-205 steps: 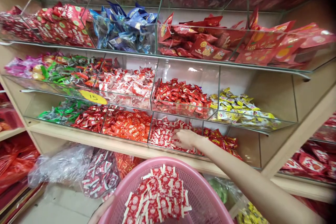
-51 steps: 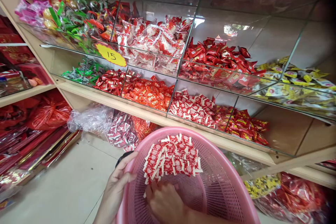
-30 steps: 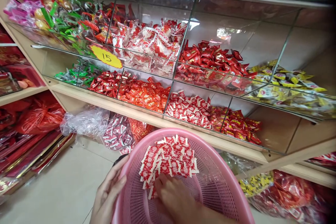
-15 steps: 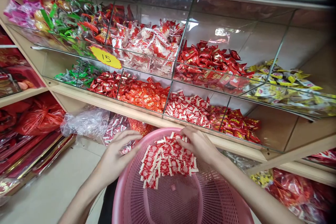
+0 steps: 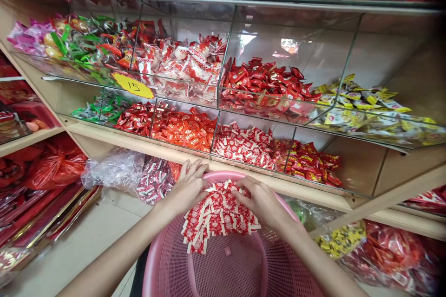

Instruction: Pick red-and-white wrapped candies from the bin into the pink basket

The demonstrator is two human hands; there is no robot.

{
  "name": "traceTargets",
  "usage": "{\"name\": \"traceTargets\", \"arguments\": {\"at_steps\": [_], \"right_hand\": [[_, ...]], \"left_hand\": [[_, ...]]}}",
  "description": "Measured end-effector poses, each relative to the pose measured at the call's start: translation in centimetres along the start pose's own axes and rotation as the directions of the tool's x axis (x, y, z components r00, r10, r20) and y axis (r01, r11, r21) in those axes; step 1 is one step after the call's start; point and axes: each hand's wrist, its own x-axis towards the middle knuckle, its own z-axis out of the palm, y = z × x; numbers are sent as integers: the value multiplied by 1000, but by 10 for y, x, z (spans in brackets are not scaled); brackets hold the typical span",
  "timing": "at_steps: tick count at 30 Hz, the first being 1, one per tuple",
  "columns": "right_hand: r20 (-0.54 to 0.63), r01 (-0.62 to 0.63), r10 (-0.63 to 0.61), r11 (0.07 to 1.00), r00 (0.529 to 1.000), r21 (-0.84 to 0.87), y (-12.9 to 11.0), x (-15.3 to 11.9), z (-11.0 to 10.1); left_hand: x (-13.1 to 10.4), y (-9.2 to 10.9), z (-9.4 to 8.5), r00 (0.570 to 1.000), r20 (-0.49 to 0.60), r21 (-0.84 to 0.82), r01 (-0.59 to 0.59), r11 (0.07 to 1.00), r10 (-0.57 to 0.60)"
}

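Observation:
A pink perforated plastic basket (image 5: 149, 250) stands below me, close against the shelf's front edge. At its far side lies a bunch of small red-and-white wrapped sweets (image 5: 223, 216), overlapping one another. My right hand (image 5: 261, 199) is at the bunch's upper right, fingers bent and thumb opposed with sweets between them; the fingertips are partly hidden. My left hand (image 5: 188, 185) is over the basket's far left rim, its fingers spread toward the shelf edge. The left thumb comes near the bunch's upper left; whether it touches is unclear.
Matching sweets (image 5: 244, 146) fill a lower shelf compartment, beside orange-red packets (image 5: 190, 130). A yellow label (image 5: 132, 86) reads 15. Below the shelf sit a clear plastic bag (image 5: 113, 167), bagged sweets (image 5: 155, 181) and yellow packets (image 5: 343, 239).
My left hand has moved right and forward from the basket's left side to its far rim, fingers now spread. My right hand stays at the sweets. The view has shifted slightly.

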Motion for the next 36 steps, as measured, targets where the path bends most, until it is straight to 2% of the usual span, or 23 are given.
{"name": "traceTargets", "arguments": {"at_steps": [6, 14, 18, 20, 23, 25, 27, 29, 30, 33, 34, 36], "right_hand": [[-6, 2, -1, 1000, 1000, 20, 8, -2, 9], [-11, 80, -81, 994, 997, -70, 9, 17, 1], [40, 173, -169, 975, 985, -136, 2, 31, 4], [72, 236, -227, 957, 971, -166, -1, 36, 8], [96, 292, -277, 933, 956, -210, -4, 39, 16], [80, 297, -287, 921, 955, -252, -5, 39, 20], [53, 290, -287, 912, 956, -289, -7, 38, 23], [26, 281, -287, 911, 958, -301, -9, 36, 21], [11, 281, -290, 913, 957, -295, -10, 35, 18], [-66, 275, -299, 930, 952, -244, -10, 35, 0], [-106, 266, -295, 938, 950, -223, -8, 38, -7], [-194, 233, -270, 953, 943, -194, 0, 47, -22]], "left_hand": [[1, 2, 5, 1000, 25, 75, 10, 997, -12], [-3, 0, 1, 999, 43, 81, 3, 997, -6], [-17, -11, -6, 993, -44, 56, 109, 992, -107], [-28, -20, -8, 978, -104, 44, 188, 981, -182], [-45, -31, -7, 959, -133, -5, 251, 968, -249], [-54, -35, -6, 941, -152, -75, 293, 953, -302], [-60, -36, -3, 921, -157, -214, 320, 923, -356], [-62, -36, 0, 895, -135, -435, 332, 837, -424], [-62, -37, 2, 872, -110, -556, 343, 757, -476], [-55, -38, 8, 803, 55, -859, 341, 382, -594], [-52, -39, 10, 796, 124, -915, 323, 242, -593], [-43, -37, 13, 810, 249, -957, 291, -4, -532]]}}
